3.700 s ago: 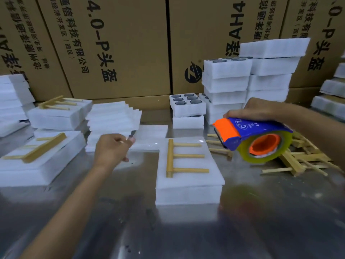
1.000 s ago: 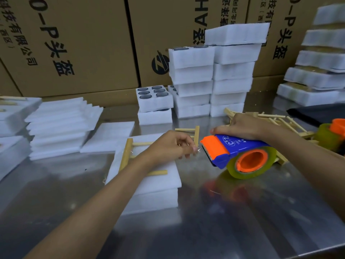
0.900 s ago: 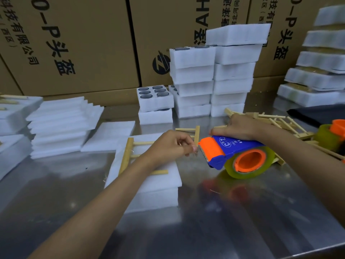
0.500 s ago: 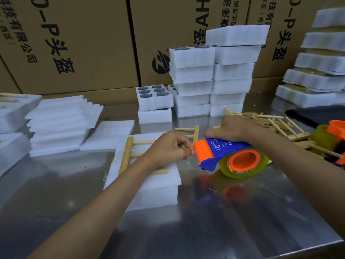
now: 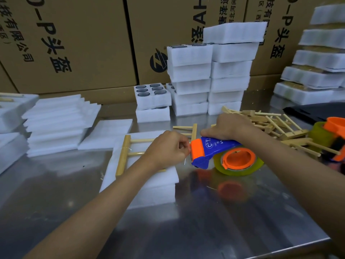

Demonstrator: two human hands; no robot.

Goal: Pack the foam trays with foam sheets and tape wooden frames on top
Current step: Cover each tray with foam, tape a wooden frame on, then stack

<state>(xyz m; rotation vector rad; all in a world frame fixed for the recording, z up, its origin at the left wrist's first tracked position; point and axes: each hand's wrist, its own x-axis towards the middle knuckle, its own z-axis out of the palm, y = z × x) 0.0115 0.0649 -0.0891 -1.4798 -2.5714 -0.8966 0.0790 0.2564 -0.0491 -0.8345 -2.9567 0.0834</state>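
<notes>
A white foam tray [image 5: 149, 187] covered by a foam sheet lies on the steel table in front of me, with a wooden frame [image 5: 123, 152] lying on top. My left hand [image 5: 168, 148] hovers over the tray's right side and pinches the tape end at the dispenser's orange mouth. My right hand [image 5: 229, 128] grips the blue and orange tape dispenser [image 5: 220, 154] from above, just right of the tray. Its clear tape roll hangs close above the table.
Foam sheets [image 5: 56, 124] are stacked at left. Open trays with dark round parts [image 5: 151, 96] and tall tray stacks [image 5: 211, 77] stand behind. Loose wooden frames [image 5: 270, 126] pile at right, beside a second dispenser [image 5: 332, 135]. Cardboard boxes [image 5: 84, 43] wall the back.
The dispenser moved left to the tray's right edge. My left hand came off the foam sheets at left, crossed over the tray and met the dispenser's mouth, pinching the tape end.
</notes>
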